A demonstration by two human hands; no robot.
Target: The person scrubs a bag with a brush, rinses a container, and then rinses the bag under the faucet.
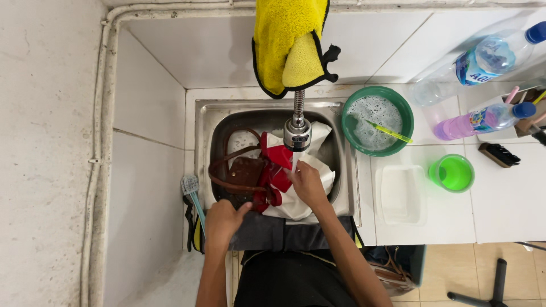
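Note:
A steel sink (205,122) holds a brown leather bag (245,173) with long straps, a red bag (277,170) and a white bag or cloth (301,202). My right hand (307,183) rests on the red and white items under the flexible tap head (297,132), fingers pinching the fabric. My left hand (223,219) grips the sink's front edge at the brown bag's lower corner, thumb pointing toward the bag. A grey cloth (273,232) hangs over the front rim.
A yellow towel (290,42) hangs above the tap. On the tiled counter: green basin of soapy water (378,120) with a toothbrush, clear tub (401,194), green cup (453,172), two bottles (483,59), a brush (499,154). A brush (191,190) lies left of the sink.

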